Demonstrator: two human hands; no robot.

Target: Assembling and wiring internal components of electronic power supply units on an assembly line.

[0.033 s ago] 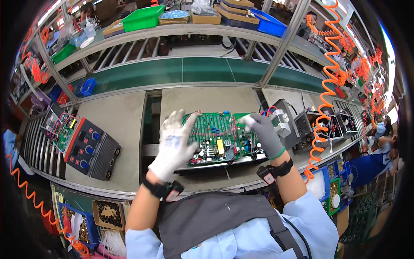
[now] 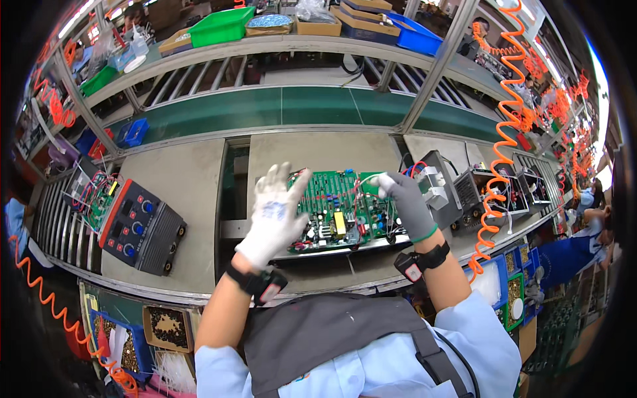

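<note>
A green circuit board [image 2: 323, 192] crowded with components lies in front of me, a yellow block standing out near its front edge. My left hand [image 2: 273, 215], in a white glove, is over the board's left edge with its fingers spread, holding nothing. In a grey glove with pale fingertips, my right hand [image 2: 406, 202] is above the board's right part. Its thumb and fingers are pinched together on a thin wire [image 2: 360, 185] that curves down toward the board. The fingertips are partly blurred.
Left of the board stands a dark machine with a knobbed front panel [image 2: 130, 222]. A dark panel with attached metal parts [image 2: 436, 189] and several open metal housings [image 2: 488, 192] are at the right. An orange coiled hose [image 2: 497, 182] hangs there. Parts bins [image 2: 166, 328] line the near edge.
My left hand has shifted slightly away from me and to the right. My right hand has barely moved; the wire beside its fingertips shows more clearly.
</note>
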